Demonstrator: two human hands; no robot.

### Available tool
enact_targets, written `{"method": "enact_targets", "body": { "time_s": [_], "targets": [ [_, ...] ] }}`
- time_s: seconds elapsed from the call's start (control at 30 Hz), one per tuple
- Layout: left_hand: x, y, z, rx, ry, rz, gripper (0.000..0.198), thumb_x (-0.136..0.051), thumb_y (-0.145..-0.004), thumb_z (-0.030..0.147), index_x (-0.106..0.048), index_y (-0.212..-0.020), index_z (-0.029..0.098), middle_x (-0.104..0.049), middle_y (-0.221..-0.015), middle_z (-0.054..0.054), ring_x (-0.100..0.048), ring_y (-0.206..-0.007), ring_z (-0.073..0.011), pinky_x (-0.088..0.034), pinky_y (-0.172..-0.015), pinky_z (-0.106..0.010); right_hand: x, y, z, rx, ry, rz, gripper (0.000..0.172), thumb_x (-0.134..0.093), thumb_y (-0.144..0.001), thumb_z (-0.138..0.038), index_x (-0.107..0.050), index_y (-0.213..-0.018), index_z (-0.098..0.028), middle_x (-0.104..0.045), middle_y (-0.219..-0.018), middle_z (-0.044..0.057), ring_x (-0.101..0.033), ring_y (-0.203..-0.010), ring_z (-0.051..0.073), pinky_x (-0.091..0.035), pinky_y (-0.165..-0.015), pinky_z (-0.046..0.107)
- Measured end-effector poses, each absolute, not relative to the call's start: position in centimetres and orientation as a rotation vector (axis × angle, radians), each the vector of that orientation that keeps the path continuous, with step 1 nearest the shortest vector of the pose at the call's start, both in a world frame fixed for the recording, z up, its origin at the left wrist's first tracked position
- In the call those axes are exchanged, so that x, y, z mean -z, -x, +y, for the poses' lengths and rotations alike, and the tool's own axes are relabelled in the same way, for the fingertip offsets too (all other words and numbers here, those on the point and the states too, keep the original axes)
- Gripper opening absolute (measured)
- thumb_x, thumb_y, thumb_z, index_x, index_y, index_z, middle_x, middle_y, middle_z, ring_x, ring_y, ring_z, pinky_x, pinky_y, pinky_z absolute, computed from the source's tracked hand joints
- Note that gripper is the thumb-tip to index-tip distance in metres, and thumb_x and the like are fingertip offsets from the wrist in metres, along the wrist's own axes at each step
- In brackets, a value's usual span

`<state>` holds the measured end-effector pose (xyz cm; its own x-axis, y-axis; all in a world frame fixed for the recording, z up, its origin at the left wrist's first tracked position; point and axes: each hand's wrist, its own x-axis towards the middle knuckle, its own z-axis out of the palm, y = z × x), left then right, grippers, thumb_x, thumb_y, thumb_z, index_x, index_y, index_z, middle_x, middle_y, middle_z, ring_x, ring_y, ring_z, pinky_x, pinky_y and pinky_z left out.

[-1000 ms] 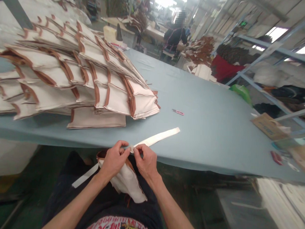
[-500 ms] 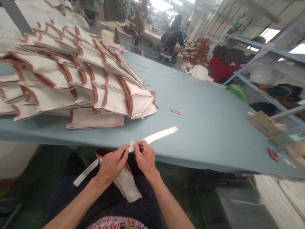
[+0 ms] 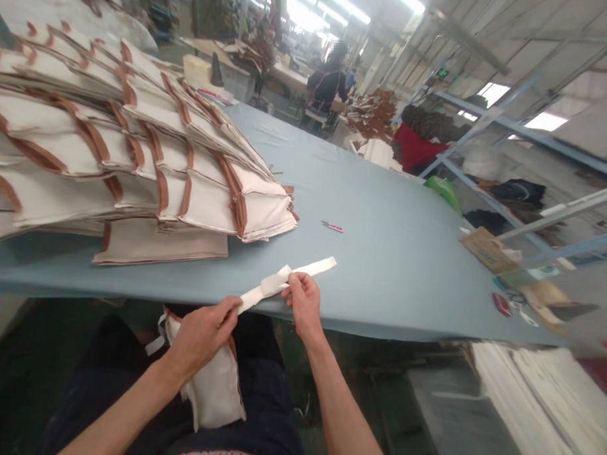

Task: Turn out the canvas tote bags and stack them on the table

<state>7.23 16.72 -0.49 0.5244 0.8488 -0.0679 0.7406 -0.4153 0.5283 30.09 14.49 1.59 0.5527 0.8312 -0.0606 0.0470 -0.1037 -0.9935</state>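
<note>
A cream strip runs from my left hand up over the front edge of the table. My left fingers and thumb pinch its near end. My right hand pinches a thin whitish layer that is lifted and curled above the strip. The strip's far end lies flat on the table, past my right fingers. On my lap, below the left hand, rests a cream fabric piece with brown edging, partly covered by my forearm. A short white band hangs at its left side.
A large pile of cream fabric pieces with brown edges covers the left of the blue-grey table. Small pink-handled snips lie mid-table. A cardboard box and red-handled scissors are at the right. A person sits far behind.
My hands have drawn apart: the left moved down and left, the right slightly right. More of the thin layer now stands up from the strip. The view has swung to the right.
</note>
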Motion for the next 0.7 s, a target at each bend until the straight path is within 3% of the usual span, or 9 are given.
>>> {"method": "enact_targets", "body": {
  "time_s": [0.17, 0.3, 0.47, 0.6, 0.7],
  "targets": [
    [0.4, -7.1, 16.5, -0.271, -2.307, 1.312, 0.048, -0.04, -0.115, 0.03, -0.069, -0.152, 0.02, -0.091, -0.096, -0.005, -0.09, -0.09, -0.03, -0.062, -0.075, -0.033, -1.1, -29.4, 14.2, -0.871, 1.477, -0.716, 0.049, -0.077, -0.086, -0.069, -0.061, -0.083, -0.023, -0.066, -0.055, -0.004, -0.05, -0.044, 0.012, -0.042, -0.047, 0.022],
    [0.2, -7.8, 16.4, -0.172, -2.402, 1.251, 0.058, -0.042, -0.114, 0.025, -0.057, -0.169, 0.023, -0.092, -0.11, -0.011, -0.09, -0.097, -0.0345, -0.064, -0.079, -0.036, -0.8, -28.7, 14.4, -0.881, 1.438, -0.677, 0.052, -0.079, -0.085, -0.072, -0.061, -0.084, -0.023, -0.065, -0.051, -0.004, -0.051, -0.043, 0.012, -0.042, -0.046, 0.021],
    [0.0, -9.3, 16.8, 0.029, -2.493, 1.152, 0.067, -0.046, -0.109, 0.011, -0.052, -0.174, 0.026, -0.092, -0.11, -0.014, -0.09, -0.097, -0.0379, -0.067, -0.082, -0.041, -0.1, -29.2, 15.0, -0.84, 1.416, -0.601, 0.052, -0.073, -0.093, -0.074, -0.06, -0.088, -0.024, -0.061, -0.051, -0.007, -0.054, -0.042, 0.013, -0.042, -0.043, 0.021],
    [-0.2, -9.5, 17.1, 0.116, -2.524, 1.155, 0.067, -0.042, -0.11, 0.01, -0.049, -0.176, 0.021, -0.092, -0.107, -0.015, -0.09, -0.097, -0.0393, -0.069, -0.085, -0.045, 0.4, -32.2, 16.6, -0.752, 1.445, -0.552, 0.049, -0.064, -0.111, -0.064, -0.066, -0.093, -0.019, -0.064, -0.067, -0.006, -0.055, -0.048, 0.01, -0.045, -0.045, 0.021],
    [-0.2, -9.2, 17.3, 0.121, -2.539, 1.151, 0.068, -0.041, -0.109, 0.012, -0.049, -0.176, 0.023, -0.092, -0.106, -0.014, -0.091, -0.098, -0.0382, -0.069, -0.087, -0.044, 0.1, -36.1, 18.7, -0.626, 1.513, -0.575, 0.035, -0.069, -0.115, -0.049, -0.072, -0.106, -0.015, -0.07, -0.085, -0.002, -0.062, -0.06, 0.011, -0.055, -0.054, 0.023]
  ]
}}
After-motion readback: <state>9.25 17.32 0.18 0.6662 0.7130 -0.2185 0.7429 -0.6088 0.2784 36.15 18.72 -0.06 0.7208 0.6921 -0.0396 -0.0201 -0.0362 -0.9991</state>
